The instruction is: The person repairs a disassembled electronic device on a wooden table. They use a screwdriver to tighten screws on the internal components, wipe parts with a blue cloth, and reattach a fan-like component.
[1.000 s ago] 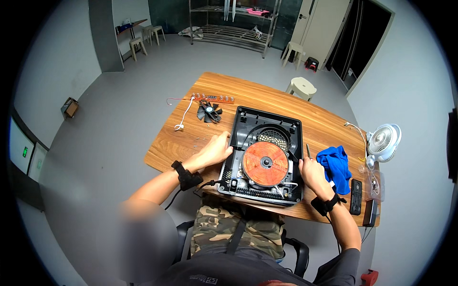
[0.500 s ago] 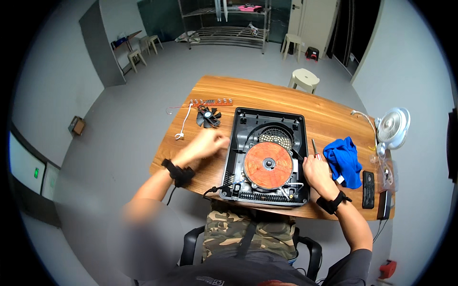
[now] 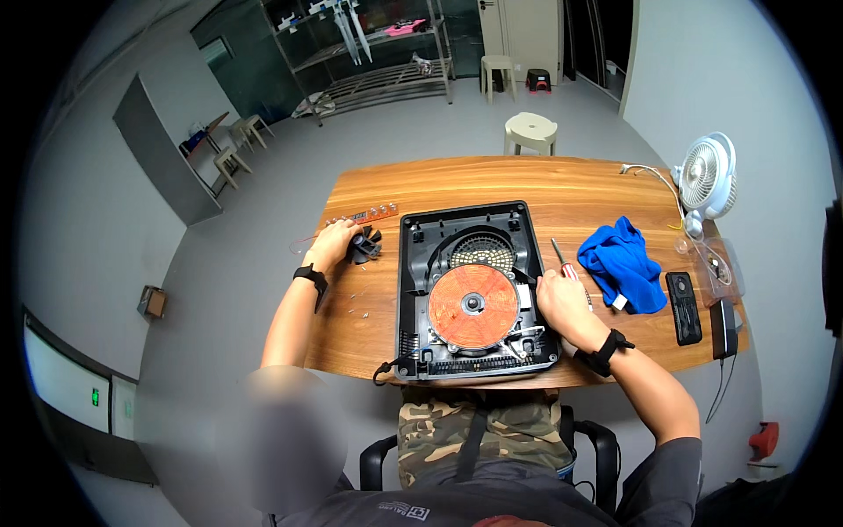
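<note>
An opened induction cooker base (image 3: pixel 411 290), a black casing with a round copper coil (image 3: pixel 452 312), lies in front of me. My left hand (image 3: pixel 332 244) is beyond its left side, fingers curled onto the edge of a small black cooling fan (image 3: pixel 367 246). Just past that hand lies a narrow red circuit board (image 3: pixel 378 213), partly covered. My right hand (image 3: pixel 565 303) is closed at the casing's right rim; its fingertips are partly hidden. Beside this hand lies a screwdriver (image 3: pixel 569 269) with a red and white handle, its shaft pointing away from me.
Several small screws (image 3: pixel 364 314) are scattered left of the casing. To the right lie a blue cloth (image 3: pixel 622 268), a black tool case (image 3: pixel 683 307) and a clear plastic box (image 3: pixel 724 263). A white desk fan (image 3: pixel 707 176) stands at the far right; a stool (image 3: pixel 531 132) is behind the table.
My left hand has moved from beside the casing, away and leftward, to the small fan. My right hand stays at the casing's right rim. The whole view has shifted.
</note>
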The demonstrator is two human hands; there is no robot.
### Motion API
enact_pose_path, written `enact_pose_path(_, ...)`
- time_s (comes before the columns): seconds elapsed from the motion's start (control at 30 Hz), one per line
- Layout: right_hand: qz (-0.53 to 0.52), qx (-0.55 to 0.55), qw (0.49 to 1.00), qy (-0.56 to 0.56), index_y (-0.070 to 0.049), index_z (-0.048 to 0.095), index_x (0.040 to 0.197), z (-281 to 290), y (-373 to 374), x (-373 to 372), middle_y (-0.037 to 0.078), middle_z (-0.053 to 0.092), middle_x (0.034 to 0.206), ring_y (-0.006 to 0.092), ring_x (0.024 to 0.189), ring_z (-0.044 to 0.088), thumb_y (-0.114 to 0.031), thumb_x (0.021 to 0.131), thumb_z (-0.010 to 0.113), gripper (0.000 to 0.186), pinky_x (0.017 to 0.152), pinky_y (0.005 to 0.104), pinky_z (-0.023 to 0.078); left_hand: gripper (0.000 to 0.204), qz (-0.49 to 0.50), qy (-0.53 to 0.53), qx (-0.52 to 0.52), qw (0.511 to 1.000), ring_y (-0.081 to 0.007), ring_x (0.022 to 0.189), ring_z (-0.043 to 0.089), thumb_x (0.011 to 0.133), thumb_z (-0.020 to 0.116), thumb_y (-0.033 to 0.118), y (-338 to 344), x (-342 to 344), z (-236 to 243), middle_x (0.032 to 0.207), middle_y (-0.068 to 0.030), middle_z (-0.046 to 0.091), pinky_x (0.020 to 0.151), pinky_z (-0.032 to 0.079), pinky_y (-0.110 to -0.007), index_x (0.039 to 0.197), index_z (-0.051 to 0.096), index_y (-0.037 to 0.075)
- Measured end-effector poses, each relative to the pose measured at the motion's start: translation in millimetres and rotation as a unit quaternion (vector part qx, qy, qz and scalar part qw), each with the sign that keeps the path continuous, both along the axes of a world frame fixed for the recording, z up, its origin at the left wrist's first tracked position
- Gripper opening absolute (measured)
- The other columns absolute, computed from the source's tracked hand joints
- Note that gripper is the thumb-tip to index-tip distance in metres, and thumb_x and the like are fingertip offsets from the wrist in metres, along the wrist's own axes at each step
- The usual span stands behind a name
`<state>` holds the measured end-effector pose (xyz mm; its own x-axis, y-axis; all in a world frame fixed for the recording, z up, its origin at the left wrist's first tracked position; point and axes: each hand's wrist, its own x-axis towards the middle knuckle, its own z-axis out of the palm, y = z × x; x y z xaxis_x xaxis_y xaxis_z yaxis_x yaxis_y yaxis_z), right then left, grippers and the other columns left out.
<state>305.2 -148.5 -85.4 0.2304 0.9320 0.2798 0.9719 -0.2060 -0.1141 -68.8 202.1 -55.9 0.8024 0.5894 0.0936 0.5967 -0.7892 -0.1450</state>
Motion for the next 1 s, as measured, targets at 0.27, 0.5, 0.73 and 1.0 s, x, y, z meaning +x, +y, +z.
enact_pose_path(0.27,0.009,0.041,0.999,0.032,0.000,0.060,0.082,-3.5,0.3,0.1,0.020,0.067,0.065,0.0369,0.060,0.070,-0.025,0.104,0.050,0.035,0.054,0.0472,0.056,0.028,0.003,0.008,-0.003,1.000,-0.0338,0.110,0.066,0.087,0.059,-0.002,14.2,-5.8,-7.0,0.116,-0.0133,0.069,0.094,0.055,-0.044,0.111,0.070,0.007)
enact_pose_path(0.5,0.012,0.037,0.999,0.006,0.000,0.061,0.082,-7.3,-0.5,2.1,0.018,0.068,0.067,0.0331,0.061,0.070,-0.021,0.102,0.051,0.031,0.055,0.0437,0.056,0.030,0.012,-0.140,-0.054,0.989,-0.0378,0.104,0.066,0.081,0.071,-0.003,-9.2,-17.5,37.0,0.108,-0.0158,0.070,0.091,0.055,-0.045,0.110,0.070,0.003)
enact_pose_path(0.73,0.005,0.042,0.999,0.006,0.000,0.061,0.082,-9.0,-0.2,1.3,0.018,0.068,0.066,0.0330,0.059,0.069,-0.020,0.102,0.051,0.030,0.054,0.0439,0.056,0.034,0.048,-0.225,-0.117,0.966,-0.0356,0.097,0.069,0.082,0.075,-0.002,-18.4,-21.3,60.7,0.107,-0.0189,0.071,0.087,0.056,-0.042,0.116,0.069,-0.001)
enact_pose_path(1.0,0.009,0.040,0.999,0.028,0.001,0.061,0.082,-12.1,1.1,4.3,0.020,0.068,0.066,0.0373,0.062,0.070,-0.026,0.103,0.050,0.036,0.056,0.0474,0.057,0.036,0.072,-0.277,-0.148,0.947,-0.0256,0.098,0.075,0.087,0.071,-0.006,-30.1,-3.4,83.7,0.109,-0.0184,0.074,0.086,0.061,-0.036,0.123,0.066,-0.005)
